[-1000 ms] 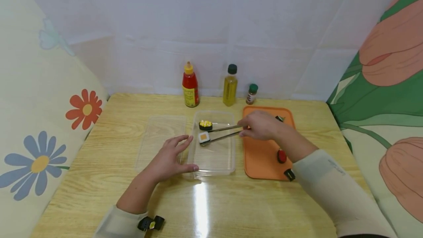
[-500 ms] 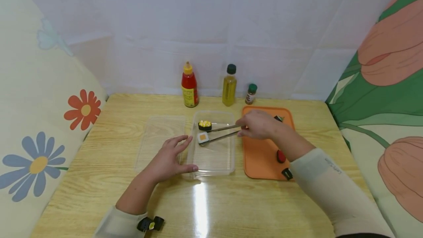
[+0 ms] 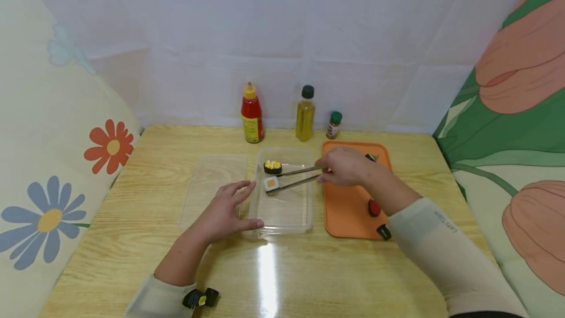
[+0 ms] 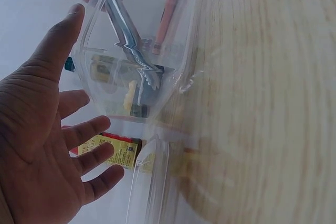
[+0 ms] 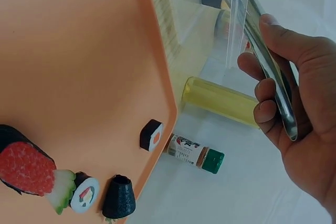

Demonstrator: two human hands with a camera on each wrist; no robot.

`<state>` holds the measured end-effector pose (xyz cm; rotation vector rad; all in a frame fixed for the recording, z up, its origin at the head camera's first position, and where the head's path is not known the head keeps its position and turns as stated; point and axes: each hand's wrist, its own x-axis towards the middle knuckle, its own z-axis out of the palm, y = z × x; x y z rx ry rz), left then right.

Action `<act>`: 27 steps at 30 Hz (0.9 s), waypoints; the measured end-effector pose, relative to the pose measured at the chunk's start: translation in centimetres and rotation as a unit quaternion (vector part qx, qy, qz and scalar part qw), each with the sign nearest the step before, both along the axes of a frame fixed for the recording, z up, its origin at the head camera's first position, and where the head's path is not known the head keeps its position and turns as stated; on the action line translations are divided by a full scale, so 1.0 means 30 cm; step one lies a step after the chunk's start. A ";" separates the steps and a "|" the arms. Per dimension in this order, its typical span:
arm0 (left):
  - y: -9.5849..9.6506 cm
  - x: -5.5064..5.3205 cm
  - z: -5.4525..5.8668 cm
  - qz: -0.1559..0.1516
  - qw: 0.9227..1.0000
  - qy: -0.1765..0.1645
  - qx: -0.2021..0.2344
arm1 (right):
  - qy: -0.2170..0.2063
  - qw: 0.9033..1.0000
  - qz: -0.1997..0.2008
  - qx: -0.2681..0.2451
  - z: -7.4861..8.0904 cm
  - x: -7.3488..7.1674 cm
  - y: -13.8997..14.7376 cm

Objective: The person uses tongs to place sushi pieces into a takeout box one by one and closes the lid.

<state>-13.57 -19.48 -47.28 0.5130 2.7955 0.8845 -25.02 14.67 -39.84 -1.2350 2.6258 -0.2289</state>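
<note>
My right hand (image 3: 346, 167) holds metal tongs (image 3: 300, 182) from the right, over the rim of a clear plastic container (image 3: 311, 205). Down inside the container, the tong tips are at a square white sushi piece (image 3: 271, 183) with an orange centre. Just behind it sits a black-wrapped sushi piece (image 3: 272, 167) topped with yellow corn. My left hand (image 3: 220, 215) is spread at the container's left side, thumb by the near left corner, and its fingers grip nothing. In the left wrist view the palm and separated fingers (image 4: 92, 158) show beside the clear wall.
A flat clear lid (image 3: 205, 190) lies left of the container. On the right, an orange tray (image 3: 344, 215) bears several more sushi pieces, one with a red top (image 3: 373, 207). Behind stand a red sauce bottle (image 3: 252, 119), an oil bottle (image 3: 305, 119) and a spice jar (image 3: 334, 125).
</note>
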 end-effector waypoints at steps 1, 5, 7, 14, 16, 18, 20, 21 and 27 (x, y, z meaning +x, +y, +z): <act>0.001 0.000 0.000 0.000 1.000 -0.001 0.001 | -0.001 1.000 -0.002 0.001 0.000 0.001 0.000; 0.002 0.000 0.001 0.001 1.000 -0.004 0.001 | -0.009 1.000 -0.011 0.004 0.000 0.005 0.006; 0.002 -0.001 0.000 0.002 1.000 -0.003 0.001 | -0.011 1.000 -0.011 0.003 0.000 0.004 0.012; 0.000 -0.001 -0.001 0.000 1.000 0.002 0.004 | -0.011 1.000 -0.020 -0.013 -0.002 0.007 0.040; -0.001 0.001 0.000 0.001 1.000 0.002 0.003 | -0.009 0.999 -0.024 -0.020 -0.001 0.013 0.048; -0.002 0.003 0.000 0.002 1.000 0.002 0.002 | -0.009 0.999 -0.026 -0.028 -0.001 0.019 0.056; -0.003 0.005 -0.001 0.003 1.000 0.002 0.001 | -0.010 0.999 -0.027 -0.037 -0.002 0.026 0.065; -0.004 0.006 -0.002 0.003 1.000 0.002 0.000 | -0.011 0.999 -0.029 -0.040 0.000 0.030 0.070; -0.001 0.002 -0.004 0.003 1.000 0.004 0.004 | -0.008 0.998 -0.045 -0.052 0.004 0.045 0.106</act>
